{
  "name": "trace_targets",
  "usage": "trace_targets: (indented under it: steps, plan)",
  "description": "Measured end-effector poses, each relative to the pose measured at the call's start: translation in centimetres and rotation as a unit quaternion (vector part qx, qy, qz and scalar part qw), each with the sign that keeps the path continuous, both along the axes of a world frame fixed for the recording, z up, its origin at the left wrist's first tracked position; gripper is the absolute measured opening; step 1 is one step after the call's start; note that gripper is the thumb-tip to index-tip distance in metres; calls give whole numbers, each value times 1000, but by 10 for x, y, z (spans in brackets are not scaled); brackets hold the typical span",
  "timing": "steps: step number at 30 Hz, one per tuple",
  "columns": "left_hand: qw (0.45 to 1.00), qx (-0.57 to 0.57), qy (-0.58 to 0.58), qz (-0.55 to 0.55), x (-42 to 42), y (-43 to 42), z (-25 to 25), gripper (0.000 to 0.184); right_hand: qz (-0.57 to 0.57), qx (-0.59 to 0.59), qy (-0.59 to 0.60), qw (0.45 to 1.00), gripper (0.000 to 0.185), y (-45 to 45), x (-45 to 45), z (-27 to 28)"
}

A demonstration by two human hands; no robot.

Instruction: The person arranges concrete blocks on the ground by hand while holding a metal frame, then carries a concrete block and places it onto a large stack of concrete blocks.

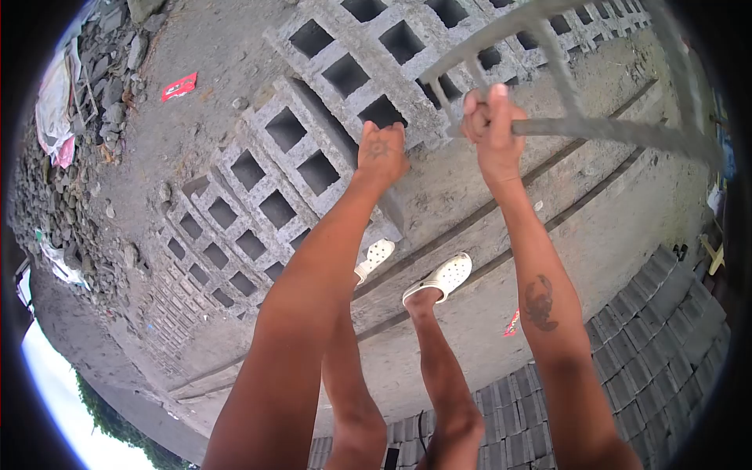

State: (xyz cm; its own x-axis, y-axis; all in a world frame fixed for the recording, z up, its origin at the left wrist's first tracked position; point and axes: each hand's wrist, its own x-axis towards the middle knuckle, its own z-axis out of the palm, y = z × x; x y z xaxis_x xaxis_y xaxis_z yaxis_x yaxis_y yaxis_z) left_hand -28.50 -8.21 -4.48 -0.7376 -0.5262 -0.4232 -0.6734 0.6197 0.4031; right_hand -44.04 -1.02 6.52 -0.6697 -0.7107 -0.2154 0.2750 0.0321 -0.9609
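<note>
Rows of grey hollow concrete blocks (298, 160) stand on the ground with their square holes facing up. My left hand (382, 157) is closed at the near end of one block, its fingertips curled over by a hole. A gap separates that row from the one beyond it. My right hand (495, 129) is wrapped round a bar of a grey metal frame (603, 129) with crossbars, raised over the ends of the blocks at the right. The frame's far side is blurred and partly out of view.
My feet in white clogs (450, 276) stand beside the rows, near long dark strips (462, 227) on the ground. Stacked grey blocks (658, 345) line the lower right. Rubble (110, 102) and plastic litter lie at left, with a red wrapper (179, 87).
</note>
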Motion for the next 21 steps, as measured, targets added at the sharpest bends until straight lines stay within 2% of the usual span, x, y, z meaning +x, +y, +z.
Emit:
trace_targets:
  steps: [2,5,7,11,12,14,16,18,21]
  plan:
    - [1000,15,-20,0,-3,-1,5,34,49,82,-64,993,50,19,5,-34]
    - [1000,13,-27,-1,-6,-2,8,36,-2,144,-23,989,49,16,-6,-7]
    - [1000,-20,-4,-5,-2,1,1,36,-5,64,-16,998,49,13,-19,24]
    - [998,-14,-62,-8,-11,0,-1,37,-18,-140,-12,990,49,-2,-37,81]
    - [998,-20,-63,-6,-11,1,-3,37,-15,-142,2,990,51,-3,-33,82]
    - [997,-26,-67,-7,-8,-2,-2,36,30,-56,19,998,48,15,-10,24]
    - [997,-18,-66,-17,-8,1,4,34,57,42,-23,997,44,40,8,-44]
    - [998,-25,-59,-6,-8,3,-2,32,-10,78,-49,996,41,38,10,-23]
    - [997,-13,-72,6,-11,1,4,30,-6,91,-28,995,41,38,-7,16]
